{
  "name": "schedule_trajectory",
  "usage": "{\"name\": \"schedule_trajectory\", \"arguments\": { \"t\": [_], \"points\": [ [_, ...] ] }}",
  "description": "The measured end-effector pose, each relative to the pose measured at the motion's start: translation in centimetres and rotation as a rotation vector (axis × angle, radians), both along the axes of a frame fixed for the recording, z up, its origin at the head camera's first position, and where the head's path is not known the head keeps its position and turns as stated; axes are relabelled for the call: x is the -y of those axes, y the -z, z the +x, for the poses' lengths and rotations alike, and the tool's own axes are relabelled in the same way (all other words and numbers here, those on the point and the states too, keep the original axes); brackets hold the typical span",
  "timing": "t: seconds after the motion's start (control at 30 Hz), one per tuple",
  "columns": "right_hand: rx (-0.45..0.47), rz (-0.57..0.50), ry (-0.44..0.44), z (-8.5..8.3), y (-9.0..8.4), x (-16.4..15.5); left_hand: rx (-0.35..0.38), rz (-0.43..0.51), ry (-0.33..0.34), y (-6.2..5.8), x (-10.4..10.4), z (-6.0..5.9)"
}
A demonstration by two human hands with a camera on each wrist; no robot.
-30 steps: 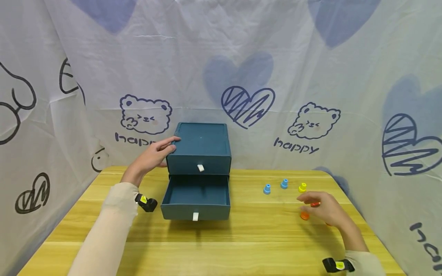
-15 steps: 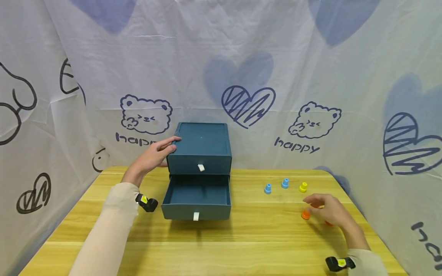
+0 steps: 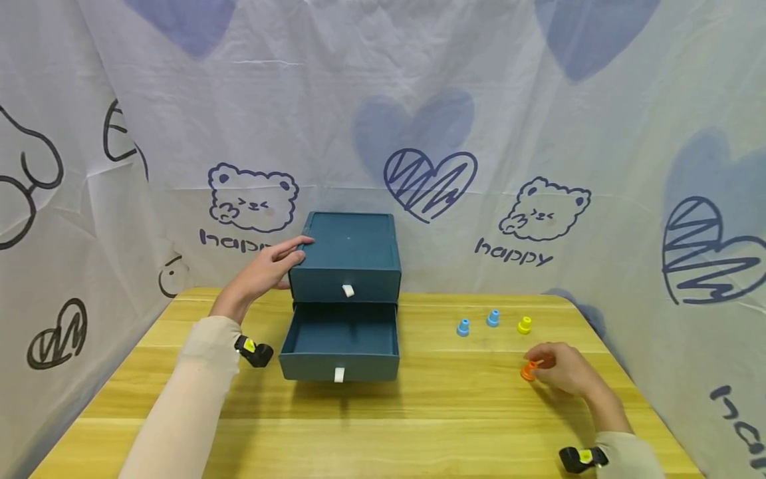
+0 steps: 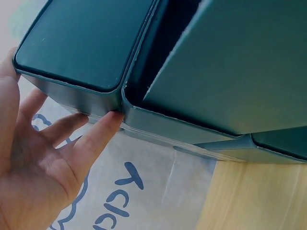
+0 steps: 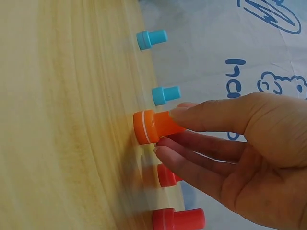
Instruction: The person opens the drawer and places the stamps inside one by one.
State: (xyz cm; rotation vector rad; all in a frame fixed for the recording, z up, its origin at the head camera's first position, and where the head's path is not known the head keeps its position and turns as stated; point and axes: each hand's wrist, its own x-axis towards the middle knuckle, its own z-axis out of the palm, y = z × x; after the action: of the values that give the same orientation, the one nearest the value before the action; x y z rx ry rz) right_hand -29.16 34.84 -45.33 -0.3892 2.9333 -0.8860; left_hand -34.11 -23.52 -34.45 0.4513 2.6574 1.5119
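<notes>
A dark teal two-drawer cabinet [image 3: 350, 243] stands at the back of the table, its lower drawer [image 3: 308, 367] pulled out. My left hand [image 3: 257, 273] rests on the cabinet's left top edge; in the left wrist view the fairly straight fingers [image 4: 98, 136] touch its side wall. At the right, my right hand [image 3: 565, 369] pinches a small orange stamp [image 5: 146, 127] between thumb and fingers. The stamp's wide base points down at the table, and the thumb covers the end of its handle. Two red stamps [image 5: 184, 219] stand close by, largely hidden behind the hand in the head view.
Two blue stamps [image 3: 463, 328] and a yellow stamp [image 3: 524, 326] stand upright farther back on the wooden table [image 3: 443, 426]. A printed cloth [image 3: 335, 100] hangs behind the table and along its sides. The pulled-out drawer juts toward the front.
My right hand has come down and toward the front, from above the stamps to the orange one, and its thumb and fingers have closed on it. My left hand stays on the cabinet.
</notes>
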Motion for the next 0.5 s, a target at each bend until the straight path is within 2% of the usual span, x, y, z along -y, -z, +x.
{"name": "schedule_trajectory", "arguments": {
  "t": [0.23,0.5],
  "points": [
    [0.002,-0.004,0.011,0.11,0.10,0.02,0.010,0.006,0.007,0.01,-0.11,-0.06],
    [-0.044,-0.033,-0.066,-0.04,0.56,0.39,-0.004,0.013,0.009,0.16,0.07,-0.18]
  ]
}}
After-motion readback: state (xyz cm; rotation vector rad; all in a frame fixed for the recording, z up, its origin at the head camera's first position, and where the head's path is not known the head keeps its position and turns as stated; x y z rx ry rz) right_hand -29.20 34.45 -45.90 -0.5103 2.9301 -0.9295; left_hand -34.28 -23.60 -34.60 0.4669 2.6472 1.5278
